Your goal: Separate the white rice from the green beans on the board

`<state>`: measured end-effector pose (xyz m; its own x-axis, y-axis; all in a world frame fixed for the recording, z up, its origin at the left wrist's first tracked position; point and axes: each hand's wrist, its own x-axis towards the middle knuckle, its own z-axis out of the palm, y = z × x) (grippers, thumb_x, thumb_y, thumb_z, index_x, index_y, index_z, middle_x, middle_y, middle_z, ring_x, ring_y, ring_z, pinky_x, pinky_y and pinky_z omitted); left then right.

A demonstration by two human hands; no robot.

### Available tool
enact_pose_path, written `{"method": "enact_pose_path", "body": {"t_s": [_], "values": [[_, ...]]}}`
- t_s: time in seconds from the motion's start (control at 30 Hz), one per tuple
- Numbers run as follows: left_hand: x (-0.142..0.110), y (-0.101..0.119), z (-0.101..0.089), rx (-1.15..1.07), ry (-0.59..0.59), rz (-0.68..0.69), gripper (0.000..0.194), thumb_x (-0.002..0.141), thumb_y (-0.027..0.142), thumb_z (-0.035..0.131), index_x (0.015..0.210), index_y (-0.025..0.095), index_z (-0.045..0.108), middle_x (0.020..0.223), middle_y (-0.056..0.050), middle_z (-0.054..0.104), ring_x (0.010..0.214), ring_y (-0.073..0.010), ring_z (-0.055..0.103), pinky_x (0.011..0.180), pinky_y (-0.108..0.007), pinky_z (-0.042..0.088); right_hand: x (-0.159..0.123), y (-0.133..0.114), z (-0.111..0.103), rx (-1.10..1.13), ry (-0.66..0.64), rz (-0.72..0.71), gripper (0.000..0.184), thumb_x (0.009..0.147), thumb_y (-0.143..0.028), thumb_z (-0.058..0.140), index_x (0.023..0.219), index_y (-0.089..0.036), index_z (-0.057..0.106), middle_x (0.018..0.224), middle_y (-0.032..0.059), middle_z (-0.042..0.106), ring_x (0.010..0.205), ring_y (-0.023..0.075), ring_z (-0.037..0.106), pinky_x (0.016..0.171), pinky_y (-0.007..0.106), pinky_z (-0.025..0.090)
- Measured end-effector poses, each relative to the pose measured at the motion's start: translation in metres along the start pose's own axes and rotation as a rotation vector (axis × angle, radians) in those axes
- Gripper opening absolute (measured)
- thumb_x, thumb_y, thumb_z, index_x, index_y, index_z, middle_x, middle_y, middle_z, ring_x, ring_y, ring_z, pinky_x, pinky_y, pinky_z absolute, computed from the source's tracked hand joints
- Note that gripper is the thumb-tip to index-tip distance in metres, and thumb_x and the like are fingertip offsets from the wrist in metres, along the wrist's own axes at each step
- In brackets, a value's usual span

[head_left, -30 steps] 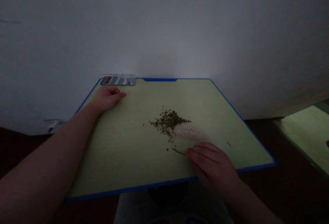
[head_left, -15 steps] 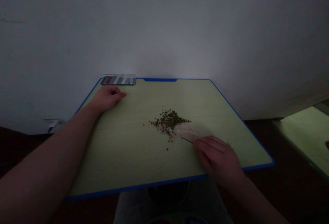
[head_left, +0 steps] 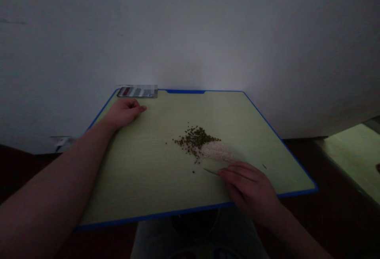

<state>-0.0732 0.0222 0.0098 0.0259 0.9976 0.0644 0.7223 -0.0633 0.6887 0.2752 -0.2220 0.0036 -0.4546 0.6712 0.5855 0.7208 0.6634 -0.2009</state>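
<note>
My right hand (head_left: pixel 249 185) pinches a thin, dark, stick-like tool (head_left: pixel 211 171); its kind is unclear, and its rear part is hidden in the fingers. The tool's tip lies over the board, just in front of a pile of pale, rice-like grains (head_left: pixel 219 151). Small dark green beans (head_left: pixel 196 137), perhaps mung beans, are scattered against the left and far side of the pale pile. My left hand (head_left: pixel 124 112) rests on the board at the far left, fingers curled and thumb pointing right, with nothing seen in it. Just beyond it lies a phone (head_left: pixel 136 92).
The pale yellow tabletop (head_left: pixel 142 179) has a blue rim and stands against a grey wall (head_left: pixel 190 33). A small dark sliver (head_left: pixel 264 166) lies right of my right hand. Below the front edge is a dark round container (head_left: pixel 194 223) between my legs. Another pale surface (head_left: pixel 353 160) stands at right.
My right hand has drawn the tool slightly toward me and left, so its tip is now apart from the grain pile. My left hand stays in place.
</note>
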Motion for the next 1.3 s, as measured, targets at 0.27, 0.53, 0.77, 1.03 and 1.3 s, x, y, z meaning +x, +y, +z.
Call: {"method": "enact_pose_path", "body": {"t_s": [0.27, 0.53, 0.77, 1.03, 1.3], "values": [[0.004, -0.005, 0.001, 0.009, -0.002, 0.019, 0.036, 0.069, 0.051, 0.065, 0.057, 0.021, 0.049, 0.053, 0.003, 0.042, 0.051, -0.0120, 0.037, 0.051, -0.027, 0.029, -0.005, 0.002, 0.000, -0.054, 0.022, 0.038, 0.025, 0.089, -0.008, 0.053, 0.106, -0.019, 0.067, 0.092, 0.0060, 0.078, 0.079, 0.0204, 0.074, 0.076, 0.039, 0.063], [0.003, -0.004, 0.000, 0.009, -0.003, 0.018, 0.035, 0.068, 0.049, 0.066, 0.056, 0.021, 0.050, 0.051, 0.003, 0.044, 0.050, -0.0116, 0.038, 0.049, -0.027, 0.030, -0.014, -0.003, -0.007, -0.030, 0.000, 0.009, 0.025, 0.089, -0.007, 0.051, 0.107, -0.018, 0.066, 0.091, 0.0056, 0.079, 0.078, 0.0202, 0.073, 0.073, 0.036, 0.063], [0.005, -0.006, 0.001, 0.016, 0.006, 0.029, 0.035, 0.070, 0.048, 0.065, 0.055, 0.021, 0.049, 0.050, 0.003, 0.042, 0.048, -0.0108, 0.037, 0.048, -0.026, 0.029, -0.013, -0.007, -0.002, 0.005, 0.007, -0.014, 0.026, 0.089, -0.005, 0.051, 0.108, -0.017, 0.065, 0.091, 0.0052, 0.078, 0.079, 0.0194, 0.072, 0.074, 0.036, 0.061], [0.004, -0.006, 0.002, 0.003, -0.003, 0.031, 0.035, 0.070, 0.048, 0.065, 0.056, 0.021, 0.049, 0.049, 0.003, 0.042, 0.048, -0.0108, 0.036, 0.048, -0.026, 0.029, -0.005, -0.015, 0.008, 0.020, -0.007, -0.053, 0.028, 0.088, -0.005, 0.050, 0.108, -0.014, 0.067, 0.093, 0.0065, 0.078, 0.082, 0.0199, 0.071, 0.075, 0.035, 0.060], [0.004, -0.005, 0.001, 0.016, 0.004, 0.029, 0.036, 0.070, 0.051, 0.064, 0.057, 0.021, 0.050, 0.050, 0.003, 0.042, 0.049, -0.0108, 0.037, 0.048, -0.026, 0.029, -0.004, -0.005, 0.014, -0.142, -0.014, 0.006, 0.027, 0.091, -0.006, 0.048, 0.108, -0.014, 0.067, 0.096, 0.0083, 0.078, 0.083, 0.0233, 0.072, 0.078, 0.040, 0.062]]}}
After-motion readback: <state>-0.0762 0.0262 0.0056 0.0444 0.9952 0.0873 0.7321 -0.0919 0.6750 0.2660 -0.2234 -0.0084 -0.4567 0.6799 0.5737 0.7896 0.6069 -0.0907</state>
